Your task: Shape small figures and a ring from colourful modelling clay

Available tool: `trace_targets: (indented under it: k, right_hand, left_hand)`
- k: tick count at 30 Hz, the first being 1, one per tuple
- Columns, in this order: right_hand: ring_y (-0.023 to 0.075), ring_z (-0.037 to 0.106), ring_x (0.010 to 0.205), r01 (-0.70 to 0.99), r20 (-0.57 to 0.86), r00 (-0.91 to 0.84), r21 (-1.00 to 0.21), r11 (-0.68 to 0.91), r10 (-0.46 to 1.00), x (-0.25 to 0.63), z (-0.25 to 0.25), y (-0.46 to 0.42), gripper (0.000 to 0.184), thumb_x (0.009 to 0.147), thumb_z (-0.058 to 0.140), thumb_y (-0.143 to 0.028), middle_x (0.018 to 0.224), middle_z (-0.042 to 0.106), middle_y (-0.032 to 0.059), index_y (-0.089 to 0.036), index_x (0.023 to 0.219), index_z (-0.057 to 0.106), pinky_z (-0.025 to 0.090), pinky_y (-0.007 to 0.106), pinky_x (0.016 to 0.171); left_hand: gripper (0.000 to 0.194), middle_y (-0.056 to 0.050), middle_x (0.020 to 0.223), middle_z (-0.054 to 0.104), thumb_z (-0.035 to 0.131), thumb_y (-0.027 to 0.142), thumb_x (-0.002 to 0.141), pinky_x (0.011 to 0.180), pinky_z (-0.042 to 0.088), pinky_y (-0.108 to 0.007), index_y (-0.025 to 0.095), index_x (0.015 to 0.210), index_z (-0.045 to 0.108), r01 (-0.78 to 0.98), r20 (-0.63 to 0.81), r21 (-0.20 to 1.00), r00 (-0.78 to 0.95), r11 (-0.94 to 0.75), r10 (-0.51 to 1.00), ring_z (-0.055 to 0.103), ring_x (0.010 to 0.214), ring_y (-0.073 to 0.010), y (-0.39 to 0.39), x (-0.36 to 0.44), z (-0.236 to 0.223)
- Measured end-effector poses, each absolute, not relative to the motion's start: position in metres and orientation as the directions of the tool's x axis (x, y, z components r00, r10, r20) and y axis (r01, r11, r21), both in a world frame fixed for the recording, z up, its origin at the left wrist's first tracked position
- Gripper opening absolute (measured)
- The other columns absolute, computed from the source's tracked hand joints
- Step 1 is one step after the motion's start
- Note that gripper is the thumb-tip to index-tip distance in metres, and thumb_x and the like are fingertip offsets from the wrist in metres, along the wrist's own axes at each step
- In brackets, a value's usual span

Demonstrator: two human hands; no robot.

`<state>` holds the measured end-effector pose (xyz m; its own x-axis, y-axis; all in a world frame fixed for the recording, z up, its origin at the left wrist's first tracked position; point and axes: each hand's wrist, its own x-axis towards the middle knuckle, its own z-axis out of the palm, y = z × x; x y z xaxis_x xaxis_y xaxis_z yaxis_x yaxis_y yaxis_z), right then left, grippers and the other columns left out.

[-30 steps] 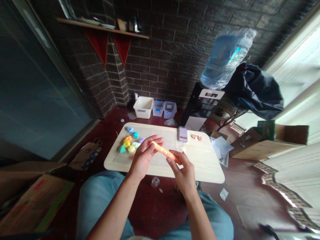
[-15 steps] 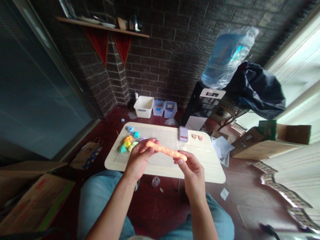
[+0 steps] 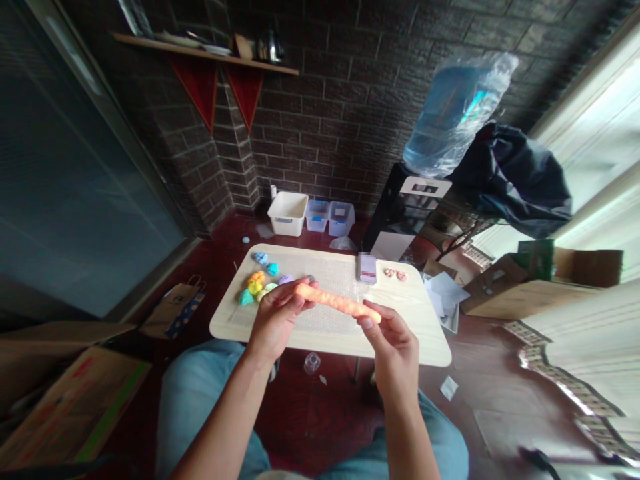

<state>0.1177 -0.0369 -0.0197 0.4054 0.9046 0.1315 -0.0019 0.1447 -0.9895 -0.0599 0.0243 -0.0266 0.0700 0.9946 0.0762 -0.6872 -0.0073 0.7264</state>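
Note:
A long orange roll of modelling clay [image 3: 334,302] stretches between my two hands above the table, sloping slightly down to the right. My left hand [image 3: 278,315] pinches its left end between thumb and fingers. The right end is gripped by my right hand [image 3: 390,333], thumb on the near side. Behind my left hand lie several lumps of coloured clay: blue [image 3: 261,257], teal [image 3: 271,269], orange [image 3: 258,276], yellow [image 3: 255,287], green [image 3: 246,297] and purple [image 3: 285,279]. My left fingers partly cover the pale ones.
The low table [image 3: 415,333] carries bubble wrap [image 3: 320,323], a phone-like device [image 3: 367,268] and two small multicoloured pieces [image 3: 395,273]. Beyond it stand a white bin [image 3: 289,215], two clear bins [image 3: 330,219] and a water dispenser [image 3: 400,213]. Cardboard boxes [image 3: 540,287] are at the right.
My right hand has moved to the right and slightly down, my left hand a little left. The orange clay roll between them now shows more of its length and looks longer.

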Motion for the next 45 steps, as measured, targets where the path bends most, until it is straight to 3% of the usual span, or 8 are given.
trace_targets:
  k: [4,8,17,26,33,37,40,45]
  right_hand:
    - [0.0224,0.067,0.086,-0.076,0.131,0.35,-0.983,0.167,0.928,0.117,-0.017,-0.037,0.034,0.077,0.073,-0.042,0.086,0.072,0.0035,-0.025,0.106,0.07,0.05,0.039,0.081]
    - [0.0194,0.066,0.076,-0.148,0.109,0.357,-0.974,0.171,0.928,0.115,-0.019,-0.037,0.023,0.081,0.07,-0.039,0.072,0.069,0.0004,-0.023,0.097,0.072,0.05,0.036,0.077]
    - [0.0177,0.065,0.072,-0.168,0.099,0.419,-0.969,0.184,0.902,0.111,-0.021,-0.037,0.02,0.078,0.074,-0.037,0.074,0.07,0.0006,-0.022,0.091,0.072,0.049,0.034,0.073]
    - [0.0207,0.067,0.079,-0.138,0.111,0.392,-0.974,0.177,0.913,0.111,-0.016,-0.045,0.026,0.077,0.074,-0.038,0.081,0.072,0.0022,-0.024,0.099,0.071,0.05,0.036,0.076]
    - [0.0176,0.065,0.08,-0.131,0.103,0.38,-0.978,0.164,0.919,0.105,-0.01,-0.046,0.025,0.075,0.077,-0.035,0.086,0.072,0.0007,-0.027,0.097,0.07,0.051,0.031,0.075]
    - [0.0179,0.065,0.081,-0.138,0.116,0.341,-0.975,0.172,0.933,0.101,-0.01,-0.048,0.025,0.076,0.076,-0.035,0.087,0.072,0.0011,-0.026,0.098,0.069,0.051,0.032,0.078]
    - [0.0198,0.065,0.089,-0.076,0.153,0.313,-0.98,0.185,0.937,0.101,-0.009,-0.05,0.027,0.077,0.075,-0.035,0.096,0.071,0.0028,-0.027,0.102,0.068,0.051,0.034,0.082]
    - [0.0224,0.062,0.105,0.192,0.322,0.243,-0.941,0.28,0.915,0.101,0.0,-0.051,0.031,0.079,0.074,-0.032,0.109,0.069,0.0035,-0.028,0.108,0.066,0.047,0.036,0.091]
  left_hand:
    - [0.03,-0.008,0.096,0.078,0.087,0.025,0.062,0.072,0.059,-0.024,0.018,0.089,0.078,-0.694,0.066,0.72,0.044,-0.017,0.997,0.071,0.095,-0.0226,0.024,-0.06,-0.026]
    - [0.029,-0.006,0.093,0.078,0.088,0.024,0.06,0.073,0.059,-0.026,0.02,0.087,0.078,-0.699,0.061,0.715,0.042,-0.014,0.997,0.071,0.095,-0.0236,0.024,-0.061,-0.025]
    - [0.041,-0.011,0.104,0.075,0.082,0.032,0.068,0.065,0.052,-0.022,0.019,0.107,0.074,-0.643,0.119,0.765,0.099,-0.028,0.988,0.067,0.102,-0.0235,0.019,-0.06,-0.022]
    - [0.028,-0.008,0.095,0.077,0.082,0.027,0.068,0.065,0.052,-0.022,0.02,0.095,0.077,-0.626,0.158,0.775,0.061,-0.086,0.985,0.069,0.092,-0.0217,0.017,-0.063,-0.017]
    - [0.044,-0.011,0.108,0.074,0.082,0.025,0.069,0.074,0.054,-0.027,0.019,0.111,0.071,-0.602,0.122,0.798,0.222,0.037,0.967,0.068,0.094,-0.0225,0.008,-0.052,-0.011]
    - [0.03,-0.009,0.1,0.076,0.081,0.023,0.07,0.074,0.053,-0.029,0.018,0.098,0.074,-0.591,0.112,0.806,0.22,0.041,0.969,0.069,0.091,-0.0238,0.002,-0.041,-0.014]
    - [0.024,-0.007,0.095,0.076,0.081,0.022,0.069,0.077,0.053,-0.031,0.018,0.091,0.075,-0.567,0.12,0.824,0.167,-0.004,0.979,0.069,0.087,-0.0232,0.0,-0.038,-0.017]
    - [0.027,-0.007,0.092,0.076,0.085,0.021,0.064,0.085,0.053,-0.036,0.017,0.089,0.075,-0.545,0.096,0.839,0.165,0.01,0.982,0.07,0.093,-0.0272,-0.001,-0.04,-0.019]
